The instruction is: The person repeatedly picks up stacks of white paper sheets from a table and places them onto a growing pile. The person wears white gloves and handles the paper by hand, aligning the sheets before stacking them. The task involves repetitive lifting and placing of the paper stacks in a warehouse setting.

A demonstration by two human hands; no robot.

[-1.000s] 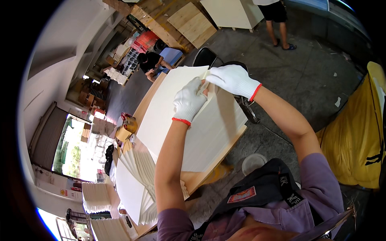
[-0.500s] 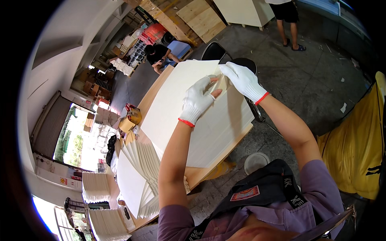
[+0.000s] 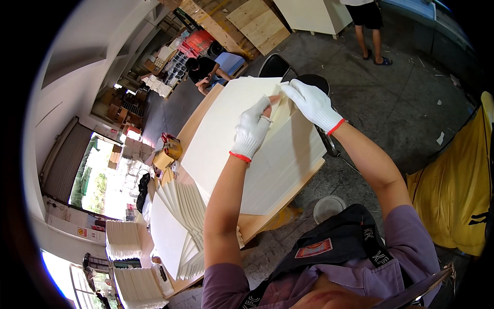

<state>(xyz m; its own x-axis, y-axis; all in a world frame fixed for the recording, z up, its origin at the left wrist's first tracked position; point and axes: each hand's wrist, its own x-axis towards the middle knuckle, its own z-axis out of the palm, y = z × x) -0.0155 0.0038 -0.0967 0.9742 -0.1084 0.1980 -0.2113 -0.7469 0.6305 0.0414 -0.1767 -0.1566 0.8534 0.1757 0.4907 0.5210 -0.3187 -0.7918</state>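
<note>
A stack of large white sheets point(image 3: 216, 136) lies on the wooden table in front of me, its far corner lifted and fanned. At that corner my right hand point(image 3: 312, 106), in a white knit glove with a red cuff, is closed on the edges of the sheets. My left hand point(image 3: 252, 127), in a matching glove with bare fingertips, reaches over the stack. Its fingers stretch toward the fanned edges, the tips slightly blurred and apparently touching them. Below the right hand, the lifted sheets cast a shadow across the stack.
Another fanned pile of white sheets point(image 3: 177, 221) lies left of my forearm. Bundled stacks point(image 3: 123, 239) stand farther left. A yellow container with tools point(image 3: 172, 148) sits at the table's left edge. Beyond are a black chair point(image 3: 278, 66), a seated person point(image 3: 203, 72) and a standing person point(image 3: 364, 26).
My left hand's thumb has drawn in toward the index finger, and the fingers have shifted slightly along the fanned edges. The right hand stays nearly still at the corner.
</note>
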